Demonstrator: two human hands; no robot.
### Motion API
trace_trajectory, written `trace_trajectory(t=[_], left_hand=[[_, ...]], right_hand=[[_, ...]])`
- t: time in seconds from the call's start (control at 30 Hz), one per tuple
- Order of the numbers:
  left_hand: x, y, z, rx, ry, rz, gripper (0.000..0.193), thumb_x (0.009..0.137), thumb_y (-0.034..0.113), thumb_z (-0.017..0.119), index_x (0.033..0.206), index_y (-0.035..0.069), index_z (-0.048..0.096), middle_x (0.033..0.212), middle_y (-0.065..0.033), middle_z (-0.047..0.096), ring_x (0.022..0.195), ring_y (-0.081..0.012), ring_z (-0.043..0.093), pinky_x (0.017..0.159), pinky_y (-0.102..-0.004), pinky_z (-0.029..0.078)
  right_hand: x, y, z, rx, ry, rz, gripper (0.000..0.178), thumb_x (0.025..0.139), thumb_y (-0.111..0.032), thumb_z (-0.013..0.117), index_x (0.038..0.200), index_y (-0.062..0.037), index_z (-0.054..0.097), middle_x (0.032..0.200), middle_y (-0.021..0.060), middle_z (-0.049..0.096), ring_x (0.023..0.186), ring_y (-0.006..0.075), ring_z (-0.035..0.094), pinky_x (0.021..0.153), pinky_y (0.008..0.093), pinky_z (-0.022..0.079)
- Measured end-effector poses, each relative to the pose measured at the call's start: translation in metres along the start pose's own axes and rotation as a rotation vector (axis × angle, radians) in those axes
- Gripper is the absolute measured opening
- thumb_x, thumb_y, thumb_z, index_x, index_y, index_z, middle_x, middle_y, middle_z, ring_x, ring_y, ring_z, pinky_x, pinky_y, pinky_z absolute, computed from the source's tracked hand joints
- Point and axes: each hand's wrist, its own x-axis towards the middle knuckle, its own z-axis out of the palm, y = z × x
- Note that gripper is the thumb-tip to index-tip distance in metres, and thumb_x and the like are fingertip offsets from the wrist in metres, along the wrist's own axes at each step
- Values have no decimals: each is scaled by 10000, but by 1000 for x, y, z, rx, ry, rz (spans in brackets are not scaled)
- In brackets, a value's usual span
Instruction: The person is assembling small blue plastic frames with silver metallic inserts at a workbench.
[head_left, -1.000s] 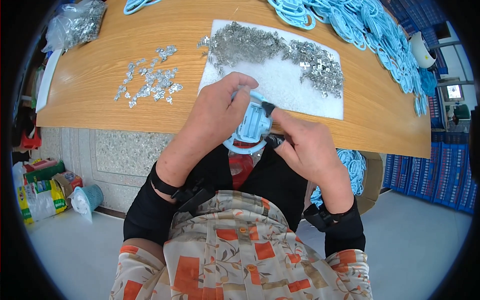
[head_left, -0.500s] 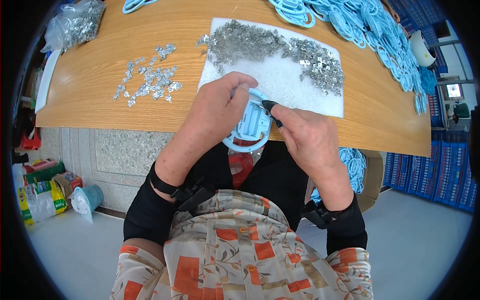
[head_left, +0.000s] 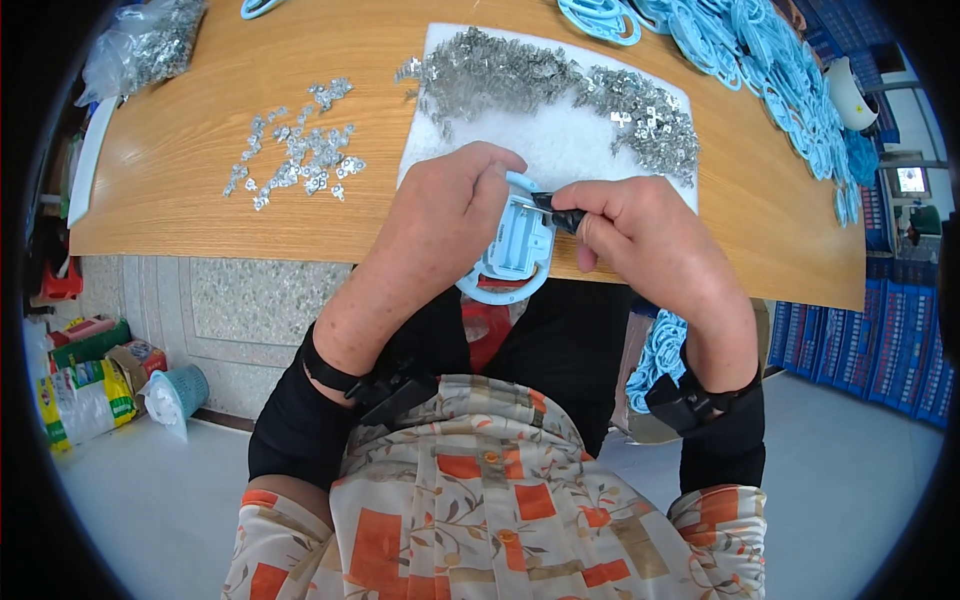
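My left hand (head_left: 445,210) is closed on the upper left rim of a light blue plastic piece (head_left: 512,296), a steering-wheel-like ring with a boxy compartment in its middle. It is held at the table's front edge. In my right hand (head_left: 655,225) is a small tool with a black handle (head_left: 567,219). A thin metal tip reaches from it into the upper end of the compartment; its exact kind is hard to make out. Small metal clips (head_left: 660,135) lie heaped on a white foam sheet (head_left: 545,140) just beyond my hands.
More metal clips (head_left: 318,152) are scattered on the wooden table (head_left: 180,200) at left, near a clear bag of them (head_left: 160,50). Light blue pieces (head_left: 740,50) pile up at far right. A cardboard box (head_left: 755,340) with blue pieces stands below the table; blue crates (head_left: 870,345) are stacked at right.
My right hand has moved right and turned, so the tool now lies flatter across the blue piece. The piece has shifted slightly right with my left hand still on it.
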Motion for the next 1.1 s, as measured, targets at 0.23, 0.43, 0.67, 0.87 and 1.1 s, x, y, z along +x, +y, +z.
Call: trace_trajectory(t=[0.23,0.43,0.67,0.87,1.1], left_hand=[[0,-1,1,11,30,44,242,1017,150,495,1099,20,682,690,-41,616,618,-87,529,572,-270,439],[0,-2,1,-4,23,24,249,1019,157,495,1101,21,686,659,-11,576,601,-62,489,547,-255,409],[0,-3,0,14,19,23,250,1016,157,497,1102,26,692,649,-3,571,590,-60,480,536,-255,396],[2,-1,0,46,22,11,246,1015,158,500,1092,32,696,637,-7,562,586,-68,475,531,-262,393],[2,-5,1,41,28,3,244,1013,155,499,1085,29,695,638,-14,570,589,-73,480,535,-271,400]], right_hand=[[2,-5,8,-507,111,-226,249,856,-90,574,1047,-87,735,789,193,682,748,368,673,705,456,537],[-4,13,17,-437,245,-288,209,826,-95,620,989,-137,745,789,168,688,751,355,676,679,450,541],[-4,22,20,-405,295,-378,209,828,-115,653,1016,-157,733,815,120,707,738,323,684,630,414,543],[-7,15,22,-611,313,-449,192,779,-90,647,965,-127,675,746,84,648,680,302,673,565,390,531],[-4,17,21,-704,291,-516,171,758,-78,619,926,-109,628,699,69,587,650,288,659,532,385,517]])
